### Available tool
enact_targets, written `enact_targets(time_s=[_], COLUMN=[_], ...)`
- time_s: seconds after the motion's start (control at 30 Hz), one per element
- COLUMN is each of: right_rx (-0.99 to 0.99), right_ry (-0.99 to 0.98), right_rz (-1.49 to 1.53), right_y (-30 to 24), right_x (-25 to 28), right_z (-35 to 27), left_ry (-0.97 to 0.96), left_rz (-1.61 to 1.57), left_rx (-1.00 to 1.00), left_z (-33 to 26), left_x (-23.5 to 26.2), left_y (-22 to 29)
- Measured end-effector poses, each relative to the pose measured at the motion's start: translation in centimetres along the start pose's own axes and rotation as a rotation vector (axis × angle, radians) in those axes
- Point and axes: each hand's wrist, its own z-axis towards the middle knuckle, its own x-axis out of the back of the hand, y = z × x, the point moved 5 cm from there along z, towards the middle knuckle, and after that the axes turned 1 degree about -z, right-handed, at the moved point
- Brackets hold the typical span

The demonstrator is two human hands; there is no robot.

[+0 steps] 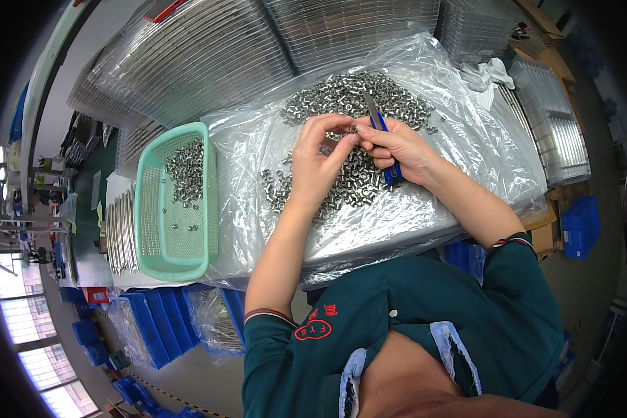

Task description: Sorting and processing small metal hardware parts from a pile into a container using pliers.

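Observation:
My left hand (318,155) is closed, its thumb and forefinger pinching a small shiny metal ring-like part (353,130). Against that part rest the fingertips of my right hand (405,148), which is wrapped round a blue utility knife (393,173). The knife's blade is out and points away from me. Under and in front of my hands lie loose metal parts of the same sort, in a far pile (397,94) and a nearer pile (359,184). They sit on clear plastic sheeting (477,150) over the table.
Left of the sheeting stands a green plastic basket (212,230) with a heap of metal parts (186,171). Stacked clear trays (195,59) line the back, and more trays (564,146) stand at the right. A pale cloth (486,75) lies back right. Blue bins (157,324) sit below the table's left.

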Motion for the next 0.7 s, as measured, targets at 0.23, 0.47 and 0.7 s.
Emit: enact_targets(time_s=[0.23,0.47,0.7], right_rx=[-0.015,-0.018,-0.009], right_ry=[-0.001,-0.008,-0.01], right_rz=[0.01,0.042,0.068], right_y=[0.08,0.02,0.03], right_x=[0.09,-0.08,-0.04], right_z=[0.11,0.04,0.04], left_ry=[0.024,0.045,0.012], left_rz=[0.101,0.143,0.196], left_rx=[-0.077,-0.087,-0.144], left_z=[-0.06,-0.14,-0.05], left_x=[0.13,0.16,-0.03], left_y=[0.34,0.15,0.46])
